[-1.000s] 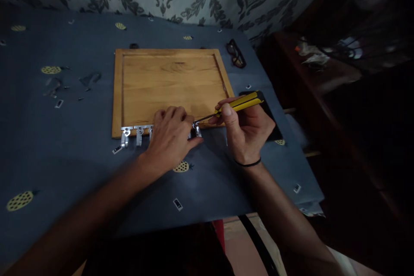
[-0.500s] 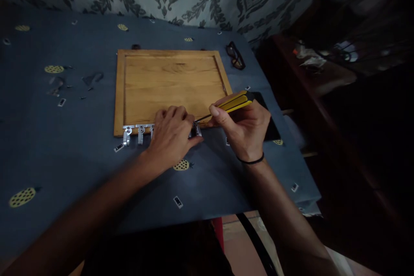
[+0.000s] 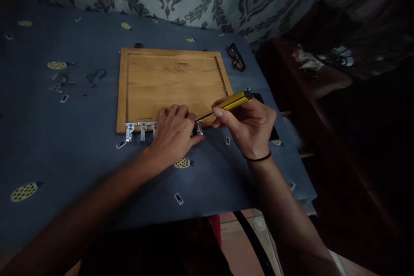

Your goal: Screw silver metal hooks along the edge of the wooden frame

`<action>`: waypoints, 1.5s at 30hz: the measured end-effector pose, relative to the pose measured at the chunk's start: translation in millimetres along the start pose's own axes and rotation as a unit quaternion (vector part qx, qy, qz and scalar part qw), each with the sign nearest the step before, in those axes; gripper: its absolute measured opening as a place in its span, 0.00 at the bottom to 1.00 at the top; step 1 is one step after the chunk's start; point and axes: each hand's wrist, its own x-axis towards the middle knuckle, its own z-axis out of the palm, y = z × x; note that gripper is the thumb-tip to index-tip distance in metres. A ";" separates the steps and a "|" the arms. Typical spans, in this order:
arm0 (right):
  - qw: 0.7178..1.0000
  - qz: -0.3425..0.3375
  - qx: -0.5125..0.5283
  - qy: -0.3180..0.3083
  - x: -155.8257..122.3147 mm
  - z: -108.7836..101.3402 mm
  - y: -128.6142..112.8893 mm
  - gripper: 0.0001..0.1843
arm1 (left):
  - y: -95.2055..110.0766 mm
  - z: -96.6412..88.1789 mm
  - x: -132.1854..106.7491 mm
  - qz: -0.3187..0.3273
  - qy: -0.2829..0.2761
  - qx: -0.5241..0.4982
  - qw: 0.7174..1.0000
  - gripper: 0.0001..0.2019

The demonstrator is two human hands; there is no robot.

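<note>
A framed wooden board lies on the table, a metal hook rail along its near edge with several hooks pointing toward me. My left hand is closed over the middle of the rail, fingers on the board and thumb in front of the edge, hiding part of the rail. My right hand grips a yellow-and-black screwdriver by its handle. The screwdriver slants down to the left, its tip at the rail's right end beside my left fingers. Whether a screw sits under the tip is too small to tell.
Loose hooks and small screws lie on the blue patterned tablecloth to the left. Glasses rest beyond the board's right corner. A dark flat object is partly behind my right hand. Cluttered wooden furniture stands at right.
The view has shifted slightly. My right hand has turned and moved a little to the right on the screwdriver, whose tip stays at the rail's right end. My left hand keeps its place.
</note>
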 end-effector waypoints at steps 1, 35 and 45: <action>0.999 -0.021 -0.026 0.014 0.1 2.7 1.8 0.20 | -0.3 0.7 -0.2 0.002 0.002 -0.001 1.000 0.19; 0.993 -0.021 0.043 0.112 -8.6 13.3 14.5 0.19 | -0.4 -1.4 -1.0 0.007 0.002 -0.004 1.000 0.18; 0.998 -0.028 0.028 0.051 -7.2 9.7 6.0 0.15 | -3.0 4.7 -1.7 0.015 0.028 0.003 0.999 0.18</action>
